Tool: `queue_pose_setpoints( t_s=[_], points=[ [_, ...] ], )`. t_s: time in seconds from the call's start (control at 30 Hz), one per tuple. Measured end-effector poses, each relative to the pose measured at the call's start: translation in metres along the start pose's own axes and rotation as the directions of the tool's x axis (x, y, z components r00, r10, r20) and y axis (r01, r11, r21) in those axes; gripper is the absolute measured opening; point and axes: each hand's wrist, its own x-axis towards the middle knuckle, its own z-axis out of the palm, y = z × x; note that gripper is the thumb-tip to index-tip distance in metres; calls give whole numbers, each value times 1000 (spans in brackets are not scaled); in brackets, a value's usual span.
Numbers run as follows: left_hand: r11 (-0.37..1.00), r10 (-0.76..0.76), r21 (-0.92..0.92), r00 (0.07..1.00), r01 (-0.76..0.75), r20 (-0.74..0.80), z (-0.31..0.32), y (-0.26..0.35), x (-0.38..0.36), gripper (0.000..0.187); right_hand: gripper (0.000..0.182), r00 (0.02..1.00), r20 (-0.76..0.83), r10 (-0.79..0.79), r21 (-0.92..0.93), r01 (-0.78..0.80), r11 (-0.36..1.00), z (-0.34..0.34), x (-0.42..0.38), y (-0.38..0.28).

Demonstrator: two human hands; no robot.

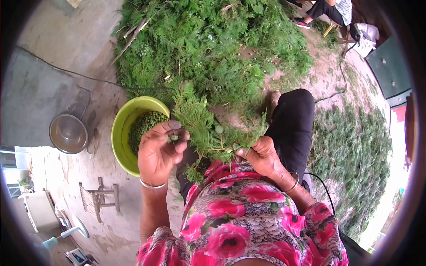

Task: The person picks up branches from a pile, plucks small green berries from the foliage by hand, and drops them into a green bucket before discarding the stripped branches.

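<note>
My right hand [262, 156] grips the stem of a green feathery sprig [199, 122] held over my lap. My left hand [159, 150] pinches a small green berry [174, 138] between thumb and fingertips, right beside the sprig. Just left of that hand stands a lime-green bowl [119, 133] partly filled with small green berries [144, 126]. A silver bangle sits on my left wrist, a bracelet on the right.
A large heap of green branches [208, 44] lies ahead on the ground, and more cuttings [355, 146] spread on the right. A metal bowl [68, 133] rests on the concrete at left. A small wooden stool [100, 197] stands below it. Another seated person [330, 9] is at top right.
</note>
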Motion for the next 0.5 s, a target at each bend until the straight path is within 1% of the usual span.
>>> queue_pose_setpoints(
  t_s=[0.07,0.1,0.13,0.17,0.2,0.23,0.27,0.3,0.33,0.37,0.4,0.47,0.5],
  points=[
    [990,132,38,986,-136,103,-3,6,5,25,13,998,13,-62,42,61,997,3,1,-1],
    [986,143,71,987,-148,77,1,10,9,24,13,998,19,-61,44,60,997,3,2,-5],
    [986,146,70,987,-151,73,2,13,14,24,7,991,43,-124,7,124,992,2,2,-11],
    [933,126,325,987,-153,102,4,16,21,24,5,980,69,-186,-29,188,982,0,2,-15],
    [817,97,557,988,-150,124,6,17,26,24,5,980,73,-184,-29,187,982,-1,2,-13],
    [716,59,694,997,-75,46,11,13,28,25,5,976,102,-194,-35,199,979,-2,1,-11],
    [717,59,693,997,-73,44,13,8,30,25,5,970,130,-205,-41,212,977,-2,0,-10],
    [598,-16,799,996,-61,89,12,2,33,24,5,970,131,-204,-41,211,977,-2,1,-14],
    [462,-99,885,988,-62,121,12,-1,34,24,5,965,119,-235,-35,241,970,-1,3,-21],
    [463,-201,887,974,-2,107,11,-3,33,23,5,958,106,-265,-30,270,962,-1,4,-25],
    [463,-203,886,973,0,106,11,-6,31,23,5,959,105,-263,-30,268,963,-1,4,-24],
    [645,-229,763,942,-42,246,13,-11,26,18,6,967,139,-215,3,217,976,-1,3,-19],
    [590,-193,800,943,-109,271,15,-12,24,16,6,967,139,-213,3,215,977,-1,3,-19]
  ],
)
